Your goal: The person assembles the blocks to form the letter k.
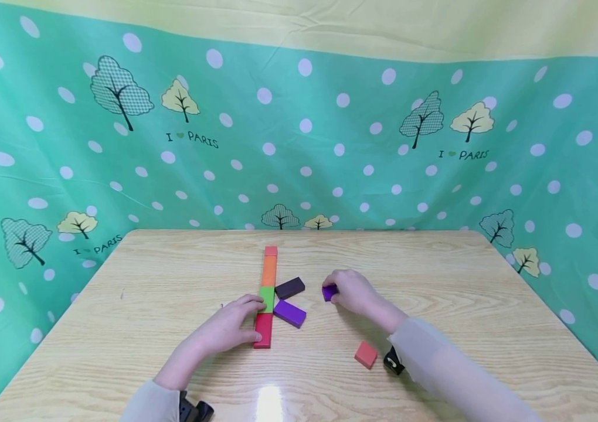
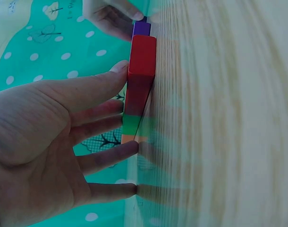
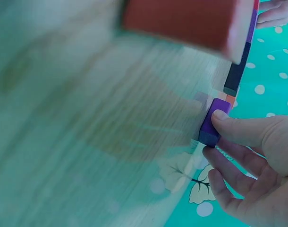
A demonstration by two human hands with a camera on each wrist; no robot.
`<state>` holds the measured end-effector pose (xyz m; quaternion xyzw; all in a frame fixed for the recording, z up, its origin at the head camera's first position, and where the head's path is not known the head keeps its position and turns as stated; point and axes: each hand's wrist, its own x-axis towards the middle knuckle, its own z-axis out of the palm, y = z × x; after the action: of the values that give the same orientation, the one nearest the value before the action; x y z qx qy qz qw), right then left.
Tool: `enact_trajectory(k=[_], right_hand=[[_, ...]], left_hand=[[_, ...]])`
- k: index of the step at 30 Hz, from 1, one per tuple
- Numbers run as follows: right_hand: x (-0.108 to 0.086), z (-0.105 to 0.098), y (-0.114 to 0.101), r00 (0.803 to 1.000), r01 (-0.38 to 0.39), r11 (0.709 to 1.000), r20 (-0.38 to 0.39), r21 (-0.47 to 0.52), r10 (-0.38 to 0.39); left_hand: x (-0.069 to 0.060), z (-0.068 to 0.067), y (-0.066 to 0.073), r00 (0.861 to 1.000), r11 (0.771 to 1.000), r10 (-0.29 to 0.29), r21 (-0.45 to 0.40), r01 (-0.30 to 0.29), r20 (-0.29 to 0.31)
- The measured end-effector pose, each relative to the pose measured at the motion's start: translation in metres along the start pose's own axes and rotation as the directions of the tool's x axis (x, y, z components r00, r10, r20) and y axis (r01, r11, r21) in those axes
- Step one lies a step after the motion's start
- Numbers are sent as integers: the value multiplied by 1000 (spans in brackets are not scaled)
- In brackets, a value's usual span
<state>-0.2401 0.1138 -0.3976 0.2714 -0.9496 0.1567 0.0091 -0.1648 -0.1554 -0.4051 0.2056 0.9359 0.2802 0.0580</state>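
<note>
A straight row of blocks runs away from me on the table: a red block (image 1: 262, 331) nearest, then a green block (image 1: 266, 296), an orange block (image 1: 269, 271) and a salmon block (image 1: 271, 251) at the far end. My left hand (image 1: 230, 326) lies along the row's left side, fairly straight fingers by the green block and thumb touching the red one. With thumb and fingers, my right hand (image 1: 354, 291) pinches a small purple block (image 3: 214, 124), right of the row. A longer purple block (image 1: 290, 313) and a dark block (image 1: 290, 288) lie angled against the row's right side.
A salmon cube (image 1: 366, 355) sits near my right forearm, large and close in the right wrist view. The wood-grain table (image 1: 172, 258) ends at a green dotted curtain (image 1: 288, 117) behind and at the sides.
</note>
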Motion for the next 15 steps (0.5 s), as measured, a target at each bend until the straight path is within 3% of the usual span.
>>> enact_trajectory(k=[15], right_hand=[[12,0,-5,999,33,999,22,-14,-33]], left_hand=[[0,0,1,1000,1000,4,8,-4,-6]])
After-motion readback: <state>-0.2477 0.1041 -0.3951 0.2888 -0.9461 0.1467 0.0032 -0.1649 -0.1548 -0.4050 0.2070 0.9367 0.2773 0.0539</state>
